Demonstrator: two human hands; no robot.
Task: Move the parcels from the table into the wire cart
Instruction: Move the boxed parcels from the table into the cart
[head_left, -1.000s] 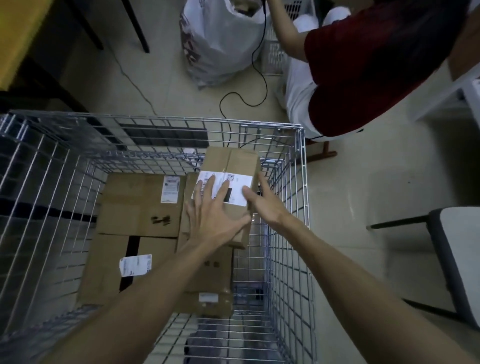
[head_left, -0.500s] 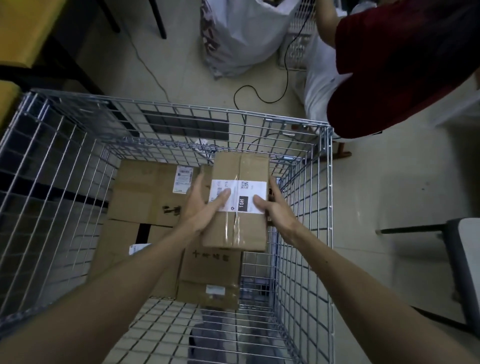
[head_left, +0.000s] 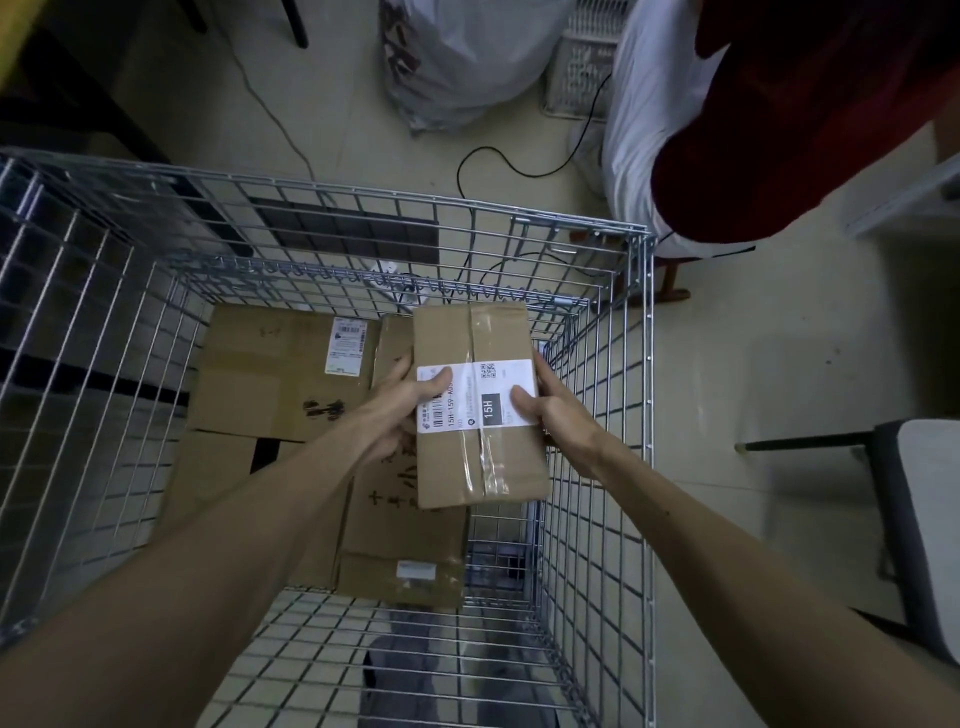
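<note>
A taped brown parcel (head_left: 478, 457) with a white shipping label is held inside the wire cart (head_left: 647, 364), near its right wall. My left hand (head_left: 402, 410) grips the parcel's left edge, thumb on the label. My right hand (head_left: 553, 410) grips the right edge, thumb also on the label. Below it on the cart floor lie other cardboard parcels: a large one (head_left: 275, 374) at the far left and a narrower one (head_left: 405, 545) partly under the held parcel.
A person in a dark red top and white trousers (head_left: 727, 130) bends over just beyond the cart's far right corner. A white plastic bag (head_left: 457, 57) and a basket (head_left: 582, 62) stand on the floor behind. A chair (head_left: 919, 525) stands at the right. A black cable (head_left: 498, 156) trails across the floor.
My left hand has shifted from lying flat on top of the parcel to gripping its left edge. The parcel has turned lengthwise and sits a little lower in the cart.
</note>
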